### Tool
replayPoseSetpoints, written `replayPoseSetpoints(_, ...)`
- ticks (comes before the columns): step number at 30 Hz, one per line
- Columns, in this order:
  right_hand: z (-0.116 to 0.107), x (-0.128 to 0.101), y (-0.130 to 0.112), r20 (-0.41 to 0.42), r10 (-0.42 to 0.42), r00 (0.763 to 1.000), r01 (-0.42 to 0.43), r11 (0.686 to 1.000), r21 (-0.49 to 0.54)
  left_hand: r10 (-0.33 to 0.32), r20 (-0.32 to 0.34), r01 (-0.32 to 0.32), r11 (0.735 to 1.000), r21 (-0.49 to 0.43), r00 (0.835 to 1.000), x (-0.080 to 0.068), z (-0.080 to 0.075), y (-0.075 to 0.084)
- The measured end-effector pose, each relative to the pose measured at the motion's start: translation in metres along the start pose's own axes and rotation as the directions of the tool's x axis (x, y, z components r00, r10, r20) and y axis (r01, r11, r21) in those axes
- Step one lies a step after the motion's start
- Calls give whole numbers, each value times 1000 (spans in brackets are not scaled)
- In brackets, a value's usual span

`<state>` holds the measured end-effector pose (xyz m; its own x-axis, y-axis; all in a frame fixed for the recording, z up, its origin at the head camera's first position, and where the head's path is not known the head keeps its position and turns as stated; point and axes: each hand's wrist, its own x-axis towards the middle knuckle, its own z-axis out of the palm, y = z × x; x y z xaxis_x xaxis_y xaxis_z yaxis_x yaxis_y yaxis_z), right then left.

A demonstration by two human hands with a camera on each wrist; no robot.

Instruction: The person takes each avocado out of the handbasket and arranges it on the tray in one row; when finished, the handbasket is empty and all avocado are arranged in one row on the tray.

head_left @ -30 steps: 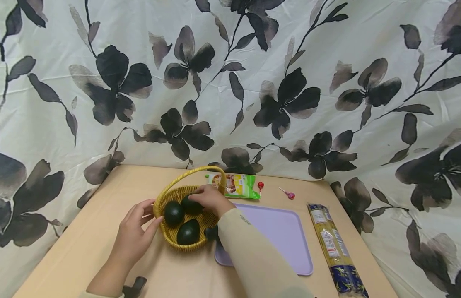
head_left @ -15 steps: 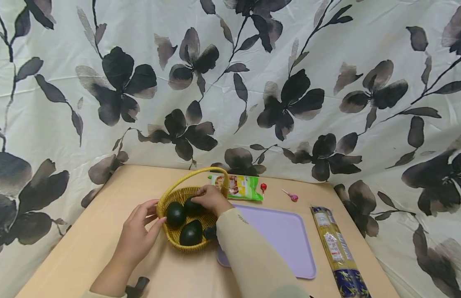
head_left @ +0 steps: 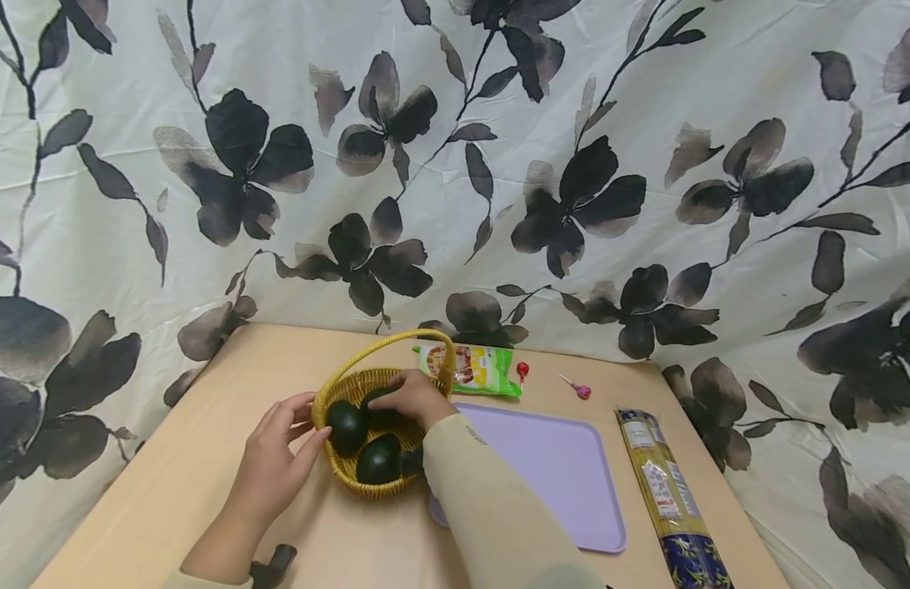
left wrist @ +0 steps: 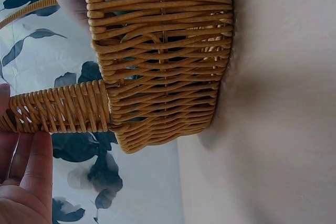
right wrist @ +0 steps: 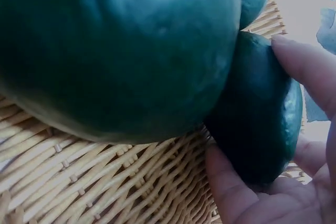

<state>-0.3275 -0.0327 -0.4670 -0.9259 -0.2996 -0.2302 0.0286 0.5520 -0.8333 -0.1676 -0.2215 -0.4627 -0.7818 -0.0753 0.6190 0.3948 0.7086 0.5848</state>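
Counter unchanged: right hand (head_left: 416, 398) now grips an avocado (right wrist: 257, 124) in the basket (head_left: 335, 393); left hand (head_left: 274, 468) steadies its rim, fingers relaxed.

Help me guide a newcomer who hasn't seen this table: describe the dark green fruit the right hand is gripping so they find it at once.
Start at the yellow wicker basket left of the purple tray. Three dark green fruits lie in it. The one meant is farthest from the person, under the basket's handle, and alone has the right hand curled round it; the two nearer fruits lie untouched.

Staged tabletop set, floral curtain (head_left: 455, 164) hung as backdrop behind wooden table (head_left: 204, 458), groceries laid out
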Motion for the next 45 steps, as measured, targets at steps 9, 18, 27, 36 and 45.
replayPoseSetpoints(9,-1,0,1,2,13,1000,-13,997,-79,10,10,-10,1000,8,1000,4,-2,-1)
replayPoseSetpoints(18,-4,6,2,30,-42,999,43,998,-37,10,6,-10,1000,-5,1000,5,-2,-1)
replayPoseSetpoints(27,-10,-6,-12,49,-98,994,99,995,-15,8,19,-8,1000,-2,1000,6,-2,-2)
replayPoseSetpoints(36,-16,-10,-24,33,-148,988,148,989,-4,0,18,0,1000,-2,1000,6,-3,-4)
replayPoseSetpoints(45,-26,-15,-31,24,-143,989,142,990,14,-4,17,4,1000,-11,1000,6,-2,-4)
